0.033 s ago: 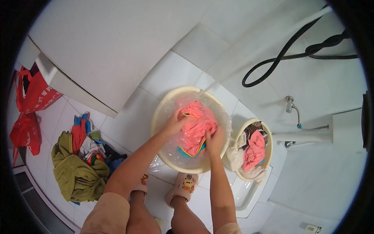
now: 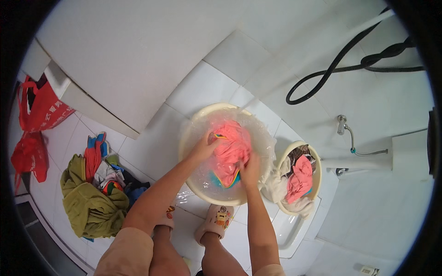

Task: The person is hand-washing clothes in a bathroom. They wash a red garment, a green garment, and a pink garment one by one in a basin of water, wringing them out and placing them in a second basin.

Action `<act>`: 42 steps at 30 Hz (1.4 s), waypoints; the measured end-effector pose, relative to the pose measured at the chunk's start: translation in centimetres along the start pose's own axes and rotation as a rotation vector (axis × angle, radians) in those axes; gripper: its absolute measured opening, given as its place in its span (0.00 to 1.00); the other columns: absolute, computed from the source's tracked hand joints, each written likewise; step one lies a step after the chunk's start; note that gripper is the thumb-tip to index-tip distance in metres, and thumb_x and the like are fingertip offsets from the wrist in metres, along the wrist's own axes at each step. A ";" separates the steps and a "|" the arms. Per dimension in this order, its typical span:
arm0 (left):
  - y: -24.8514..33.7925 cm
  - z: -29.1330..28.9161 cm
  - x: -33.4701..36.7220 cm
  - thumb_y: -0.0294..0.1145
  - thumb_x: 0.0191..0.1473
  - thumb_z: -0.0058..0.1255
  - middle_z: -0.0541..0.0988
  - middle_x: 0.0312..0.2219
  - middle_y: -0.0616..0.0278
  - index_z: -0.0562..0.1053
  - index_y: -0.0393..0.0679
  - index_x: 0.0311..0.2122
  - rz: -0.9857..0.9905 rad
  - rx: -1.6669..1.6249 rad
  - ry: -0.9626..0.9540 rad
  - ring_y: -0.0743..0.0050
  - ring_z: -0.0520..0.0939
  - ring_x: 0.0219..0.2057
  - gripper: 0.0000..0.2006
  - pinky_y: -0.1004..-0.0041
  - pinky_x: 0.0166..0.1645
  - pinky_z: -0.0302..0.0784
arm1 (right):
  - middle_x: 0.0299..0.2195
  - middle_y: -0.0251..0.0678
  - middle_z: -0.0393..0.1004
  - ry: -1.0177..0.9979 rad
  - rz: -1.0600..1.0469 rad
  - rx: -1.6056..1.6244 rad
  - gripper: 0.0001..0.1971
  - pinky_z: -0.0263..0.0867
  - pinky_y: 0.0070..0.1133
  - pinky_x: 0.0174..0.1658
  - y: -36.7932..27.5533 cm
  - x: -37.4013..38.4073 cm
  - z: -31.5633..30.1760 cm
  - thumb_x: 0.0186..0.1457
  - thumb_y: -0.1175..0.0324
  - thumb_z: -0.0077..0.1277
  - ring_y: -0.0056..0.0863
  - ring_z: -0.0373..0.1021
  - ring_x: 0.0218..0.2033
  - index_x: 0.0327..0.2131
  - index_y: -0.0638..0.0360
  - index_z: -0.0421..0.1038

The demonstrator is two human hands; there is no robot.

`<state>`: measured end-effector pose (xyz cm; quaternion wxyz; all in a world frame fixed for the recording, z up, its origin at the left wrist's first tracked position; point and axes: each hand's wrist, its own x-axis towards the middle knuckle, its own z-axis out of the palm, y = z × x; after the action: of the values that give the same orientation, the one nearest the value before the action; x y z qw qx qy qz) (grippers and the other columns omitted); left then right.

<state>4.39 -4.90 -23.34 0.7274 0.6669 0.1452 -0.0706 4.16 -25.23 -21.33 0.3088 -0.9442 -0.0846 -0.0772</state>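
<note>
A pink garment [image 2: 232, 142] with yellow and blue edging lies in a round cream basin [image 2: 214, 200] on the tiled floor. Pinched at its left edge, the cloth is held by my left hand [image 2: 202, 148], thumb on top. My right hand [image 2: 251, 170] grips its lower right side, the fingers partly smeared by motion. Turquoise cloth shows under the garment's lower edge. Clear, rippled, splashing water surrounds the garment, and a faint stream comes down into the basin from the upper right.
A second cream basin [image 2: 318, 177], holding pink, white and dark clothes, stands at right beside a white squat toilet [image 2: 290, 234]. Clothes with an olive garment [image 2: 90, 207] are heaped at left, near red bags [image 2: 46, 110]. A black hose [image 2: 331, 69] hangs at upper right.
The garment has shifted slightly left and bunched up in the basin. My right hand has moved a little left and down with it; the left hand stays nearly in place.
</note>
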 end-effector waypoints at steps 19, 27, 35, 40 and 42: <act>2.3 -1.2 -1.9 0.52 0.52 0.41 0.54 0.57 0.60 0.52 0.51 0.59 -0.396 -0.338 0.082 0.66 0.55 0.58 0.32 0.64 0.58 0.52 | 0.33 0.38 0.68 -0.148 -0.204 0.263 0.14 0.60 0.23 0.44 -17.1 4.5 -17.2 0.32 0.83 0.48 0.33 0.65 0.38 0.29 0.61 0.68; 3.3 -0.4 -1.2 0.45 0.55 0.40 0.62 0.52 0.58 0.58 0.46 0.56 -0.338 -0.137 -0.031 0.69 0.65 0.52 0.25 0.71 0.52 0.64 | 0.46 0.49 0.61 -0.759 -0.057 -0.423 0.15 0.62 0.32 0.45 -2.4 1.1 -4.7 0.39 0.75 0.53 0.47 0.62 0.44 0.34 0.58 0.64; 9.4 0.1 -3.3 0.75 0.42 0.26 0.56 0.56 0.57 0.52 0.53 0.59 -0.814 -0.581 -0.367 0.53 0.57 0.57 0.45 0.45 0.56 0.50 | 0.40 0.37 0.65 -0.773 -1.044 -0.792 0.12 0.62 0.26 0.46 -18.9 6.4 -19.1 0.44 0.70 0.46 0.34 0.61 0.45 0.35 0.51 0.72; 9.0 3.7 -5.1 0.75 0.43 0.28 0.62 0.53 0.62 0.58 0.58 0.55 -0.451 -1.109 -0.589 0.61 0.64 0.52 0.40 0.54 0.55 0.58 | 0.40 0.33 0.66 -0.837 -1.297 -0.718 0.09 0.59 0.24 0.47 -26.7 1.6 -23.8 0.42 0.67 0.47 0.28 0.61 0.43 0.30 0.53 0.71; 11.6 6.7 -6.5 0.63 0.51 0.34 0.68 0.48 0.62 0.63 0.50 0.51 -0.309 -1.197 -0.262 0.71 0.69 0.49 0.31 0.70 0.53 0.65 | 0.40 0.30 0.66 -0.919 -1.241 -0.596 0.07 0.60 0.23 0.46 -26.4 -0.3 -25.3 0.40 0.68 0.49 0.28 0.61 0.42 0.28 0.53 0.71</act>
<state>2.44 -10.99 -9.87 0.9677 0.1016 0.1639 -0.1624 -3.99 -19.33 13.87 -0.1183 -0.7057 -0.6843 0.1407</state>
